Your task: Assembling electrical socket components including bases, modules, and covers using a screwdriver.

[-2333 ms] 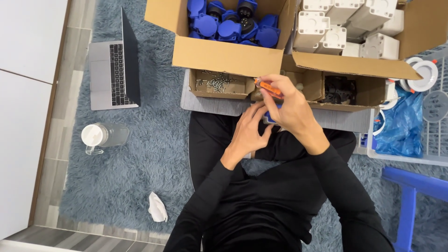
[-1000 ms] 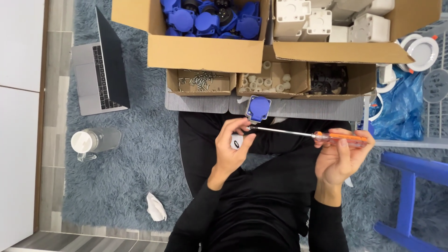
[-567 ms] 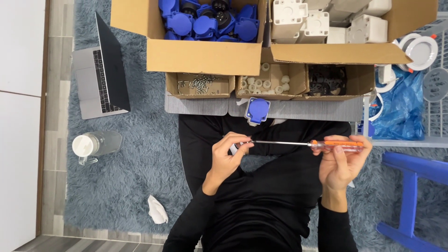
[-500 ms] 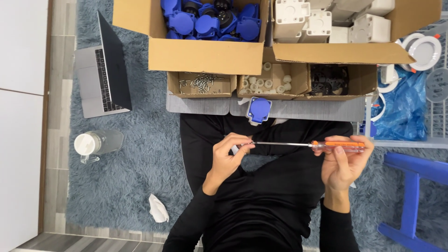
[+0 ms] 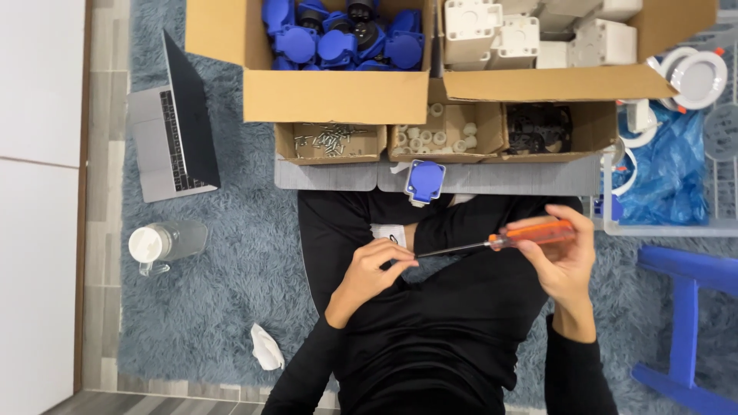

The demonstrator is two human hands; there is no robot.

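Note:
My right hand [image 5: 560, 257] grips the orange handle of a screwdriver [image 5: 503, 240] held level over my lap, shaft pointing left. My left hand [image 5: 374, 269] has its fingertips pinched at the tip of the shaft; anything between them is too small to see. A blue socket piece [image 5: 424, 181] lies on the grey board [image 5: 330, 177] in front of my knees, apart from both hands. A white part [image 5: 388, 234] rests on my black-clad leg just above the left hand.
Cardboard boxes hold blue sockets [image 5: 338, 38], white housings [image 5: 530, 31], screws [image 5: 330, 141], white rings [image 5: 430, 134] and black parts [image 5: 538, 127]. An open laptop [image 5: 173, 127] and a bottle [image 5: 157, 244] lie on the blue rug at left. A blue stool [image 5: 688, 307] stands at right.
The screwdriver and both hands have dropped lower onto my lap, away from the blue socket piece, which now lies alone on the grey board. My left fingertips stay at the shaft's tip.

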